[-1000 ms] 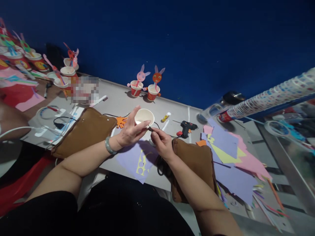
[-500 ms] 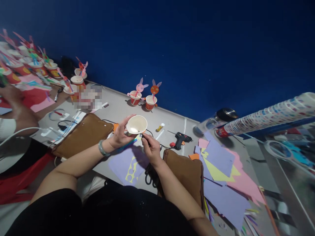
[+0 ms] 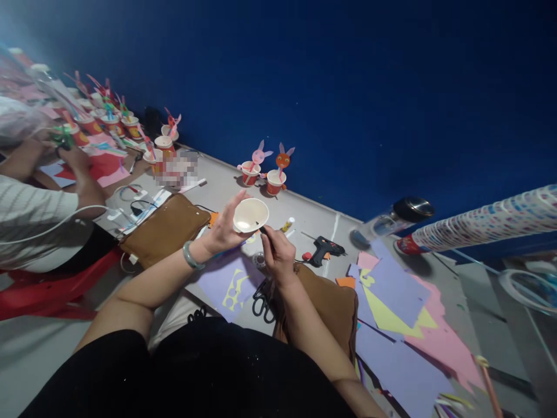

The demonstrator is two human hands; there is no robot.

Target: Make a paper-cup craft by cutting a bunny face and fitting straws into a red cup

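My left hand [image 3: 221, 231] grips a white paper cup [image 3: 251, 215] by its side, its open mouth tilted toward me. A thin, dark, pointed tool [image 3: 260, 227] is pinched in my right hand [image 3: 279, 253]; its tip shows against the cup's rim. Whether that tip goes through the wall I cannot tell. Beneath my hands lie a purple paper sheet [image 3: 213, 278] and a yellow strip [image 3: 237, 290] with round holes cut out. Black-handled scissors [image 3: 263, 305] rest by my right forearm.
Two rabbit-figure cups [image 3: 275, 182] stand by the blue wall. A black glue gun [image 3: 324, 249], glue stick [image 3: 288, 224], coloured paper sheets [image 3: 398, 290] and a long cup stack [image 3: 483, 223] lie rightward. Brown cushions [image 3: 167, 223] flank my arms. A co-worker's hand [image 3: 78, 159] works at left.
The view has shifted, so most things sit farther right and more of the co-worker shows. The dark tool's tip now appears at the cup's right rim. Both hands keep their holds.
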